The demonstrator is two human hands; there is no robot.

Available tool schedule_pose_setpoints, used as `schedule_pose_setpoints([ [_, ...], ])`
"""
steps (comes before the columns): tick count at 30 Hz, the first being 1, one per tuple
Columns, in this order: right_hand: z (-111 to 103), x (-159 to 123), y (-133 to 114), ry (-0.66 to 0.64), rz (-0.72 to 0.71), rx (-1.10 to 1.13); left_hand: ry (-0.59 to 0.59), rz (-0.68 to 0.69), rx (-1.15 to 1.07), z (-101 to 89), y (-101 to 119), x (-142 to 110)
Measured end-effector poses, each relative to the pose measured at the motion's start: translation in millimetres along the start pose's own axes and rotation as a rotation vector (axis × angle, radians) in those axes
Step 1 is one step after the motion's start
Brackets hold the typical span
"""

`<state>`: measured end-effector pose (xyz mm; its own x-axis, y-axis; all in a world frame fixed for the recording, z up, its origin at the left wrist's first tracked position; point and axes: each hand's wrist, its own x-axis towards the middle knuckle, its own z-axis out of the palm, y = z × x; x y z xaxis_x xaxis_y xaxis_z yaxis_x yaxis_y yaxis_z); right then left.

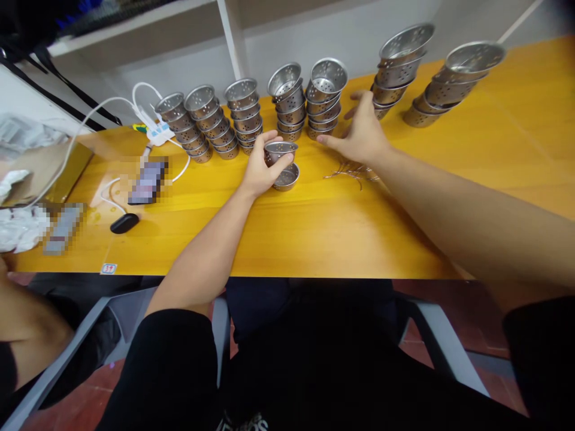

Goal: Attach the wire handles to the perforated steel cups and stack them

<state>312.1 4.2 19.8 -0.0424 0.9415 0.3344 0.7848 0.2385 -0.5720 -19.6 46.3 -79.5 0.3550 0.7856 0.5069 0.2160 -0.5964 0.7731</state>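
Note:
My left hand (260,167) is closed around a small perforated metal cup (279,151), held just above a second metal cup (287,177) that lies on the yellow table (314,227). My right hand (362,134) is open with its fingers spread, reaching between a short stack of cups (326,99) and a taller leaning stack (398,66). It holds nothing. A small bundle of thin wire pieces (353,172) lies on the table under my right wrist.
Several more stacks of metal cups (245,117) line the table's far edge, with another leaning stack (449,81) at the right. A white power strip and cables (150,129), a phone (148,179) and a black mouse-like object (124,222) lie at the left. Another person's arm (27,329) shows at lower left.

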Motion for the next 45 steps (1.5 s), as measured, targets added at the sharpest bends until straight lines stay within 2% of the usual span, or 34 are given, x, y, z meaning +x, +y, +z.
schedule_pose_setpoints([
  [6, 10, 26, -16, -0.037, 0.124, 0.032, -0.001, 0.000, -0.018, 3.3, 1, 0],
  [15, 8, 48, -7, 0.005, 0.318, -0.050, -0.021, 0.003, -0.006, 6.7, -2, 0],
  [23, 2, 54, -16, 0.023, 0.356, -0.082, -0.013, -0.042, -0.033, 3.5, 3, -1],
  [28, 4, 60, -10, 0.024, 0.347, -0.089, -0.012, -0.079, -0.020, 3.2, 13, -3],
  [31, 3, 53, -5, 0.000, 0.310, -0.062, 0.013, -0.084, -0.030, 4.8, 20, -3],
  [34, -4, 33, -9, -0.011, 0.238, -0.119, 0.044, -0.091, -0.023, 6.9, 25, -2],
  [36, -10, 19, -17, -0.053, 0.090, -0.152, 0.052, -0.090, -0.016, 7.4, 26, -2],
  [38, -12, 11, -27, -0.170, -0.118, -0.130, 0.064, -0.084, -0.012, 6.5, 26, -1],
  [40, -7, 10, -34, -0.334, -0.309, -0.086, 0.084, -0.066, -0.001, 4.4, 25, 1],
  [42, 6, 16, -38, -0.442, -0.416, -0.073, 0.101, -0.050, 0.021, 1.6, 25, 2],
  [45, 31, 28, -36, -0.450, -0.432, -0.092, 0.112, -0.055, 0.031, -1.1, 24, 4],
])
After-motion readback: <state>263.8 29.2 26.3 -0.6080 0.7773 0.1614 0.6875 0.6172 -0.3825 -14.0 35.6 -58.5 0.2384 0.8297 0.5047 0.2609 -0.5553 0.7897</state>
